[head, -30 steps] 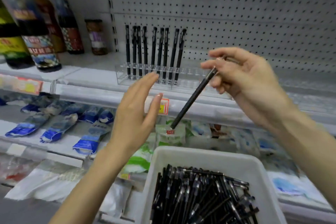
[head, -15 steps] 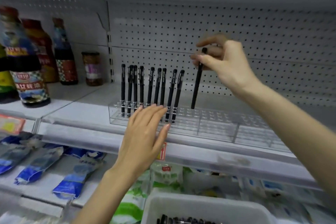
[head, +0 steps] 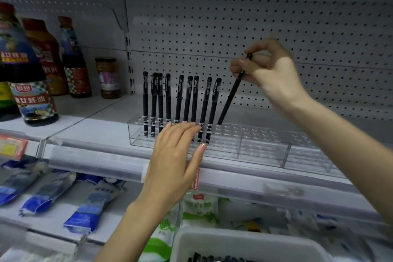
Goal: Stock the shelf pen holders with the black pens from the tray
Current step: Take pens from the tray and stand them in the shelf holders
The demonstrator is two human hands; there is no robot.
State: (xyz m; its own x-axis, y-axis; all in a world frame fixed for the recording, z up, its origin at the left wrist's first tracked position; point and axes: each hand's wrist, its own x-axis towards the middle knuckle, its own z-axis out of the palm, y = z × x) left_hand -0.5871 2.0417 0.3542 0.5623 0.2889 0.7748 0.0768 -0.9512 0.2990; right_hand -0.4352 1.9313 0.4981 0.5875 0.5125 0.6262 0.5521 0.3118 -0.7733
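Nearest, at the bottom edge of the view, stands the white tray [head: 244, 244], with only the ends of a few loose black pens [head: 212, 259] showing inside it. Beyond it, on the lower shelf [head: 63, 217], lie blue packets [head: 46, 195] to the left and green-and-white packets [head: 197, 206] in the middle.

The left hand [head: 176, 161] reaches up over the front edge of the upper shelf [head: 95, 125]. It is released, fingers straight and close together, holding nothing. Its fingertips lie at the front wall of the clear pen holder [head: 261, 147]; whether they touch it I cannot tell.

The pen holder sits along the shelf's front edge. At its left end nine standing pens [head: 187, 100] rise upright in a row; the rest of the holder to the right shows bare slots.

The right hand [head: 272, 74] pinches the held pen [head: 230, 95] near its upper end between thumb and fingers. This pen is tilted, top leaning right, and its lower tip meets the top of the holder just beside the rightmost standing pen.

Farther back, at the shelf's left side, stand sauce bottles [head: 32, 83] and a small jar [head: 108, 77]. Behind everything runs the white pegboard [head: 255, 27].
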